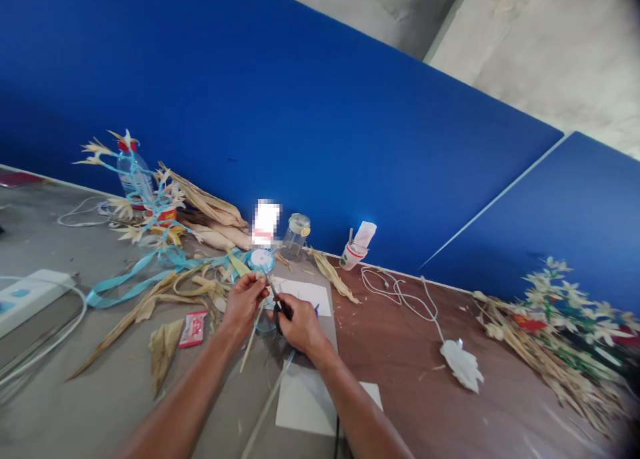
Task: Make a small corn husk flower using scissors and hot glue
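My right hand [300,322] is closed around the black handles of a pair of scissors [281,302], whose blades point up and left. Close beside them, the fingertips of my left hand [246,299] pinch a small pale piece of corn husk [259,278]. The blades reach right up to this piece; whether they touch it I cannot tell. A thin pale strip [250,342] slants down below my left hand. Just beyond the hands lies a spool of light blue ribbon [261,260]. White paper [313,295] lies under and behind my right hand.
Dried husks [215,206], husk flowers on blue-wrapped stems [135,179] and loose blue ribbon [125,289] spread out at left. A clear jar [296,236] and paper cup [353,254] stand by the blue partition [320,126]. At right are a cable [400,292] and white flowers [565,292].
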Demonstrator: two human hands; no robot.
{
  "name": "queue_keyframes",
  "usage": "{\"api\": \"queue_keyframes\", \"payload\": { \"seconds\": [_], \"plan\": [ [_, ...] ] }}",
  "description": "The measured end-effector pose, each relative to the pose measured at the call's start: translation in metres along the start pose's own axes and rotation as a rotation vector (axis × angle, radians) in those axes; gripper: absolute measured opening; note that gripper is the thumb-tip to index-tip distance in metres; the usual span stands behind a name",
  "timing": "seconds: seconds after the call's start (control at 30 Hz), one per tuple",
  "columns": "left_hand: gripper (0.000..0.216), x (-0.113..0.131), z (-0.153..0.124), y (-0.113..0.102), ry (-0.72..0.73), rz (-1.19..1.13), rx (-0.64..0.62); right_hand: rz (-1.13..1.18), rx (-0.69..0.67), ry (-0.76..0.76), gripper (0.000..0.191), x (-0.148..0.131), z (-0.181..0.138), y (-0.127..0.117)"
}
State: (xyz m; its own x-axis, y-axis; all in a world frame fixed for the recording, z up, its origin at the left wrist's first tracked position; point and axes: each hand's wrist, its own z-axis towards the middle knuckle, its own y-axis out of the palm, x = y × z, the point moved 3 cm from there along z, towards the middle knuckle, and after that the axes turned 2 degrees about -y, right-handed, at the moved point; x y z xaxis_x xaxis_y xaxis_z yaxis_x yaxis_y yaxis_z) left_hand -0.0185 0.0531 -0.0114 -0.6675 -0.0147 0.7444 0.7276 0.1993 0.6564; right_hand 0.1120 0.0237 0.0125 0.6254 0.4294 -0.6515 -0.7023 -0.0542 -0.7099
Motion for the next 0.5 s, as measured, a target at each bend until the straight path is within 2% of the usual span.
{"api": "queue_keyframes", "payload": {
  "seconds": [0.3, 0.5],
  "plan": [
    [0.027, 0.0017, 0.0017, -0.003, 0.018, 0.055, 0.009, -0.003, -0.035, 0.007, 0.021, 0.0028, 0.0015, -0.0035],
    [0.026, 0.002, 0.0016, -0.0028, -0.007, 0.075, -0.005, -0.003, -0.067, -0.007, 0.027, 0.0088, 0.0016, -0.0083]
  ]
}}
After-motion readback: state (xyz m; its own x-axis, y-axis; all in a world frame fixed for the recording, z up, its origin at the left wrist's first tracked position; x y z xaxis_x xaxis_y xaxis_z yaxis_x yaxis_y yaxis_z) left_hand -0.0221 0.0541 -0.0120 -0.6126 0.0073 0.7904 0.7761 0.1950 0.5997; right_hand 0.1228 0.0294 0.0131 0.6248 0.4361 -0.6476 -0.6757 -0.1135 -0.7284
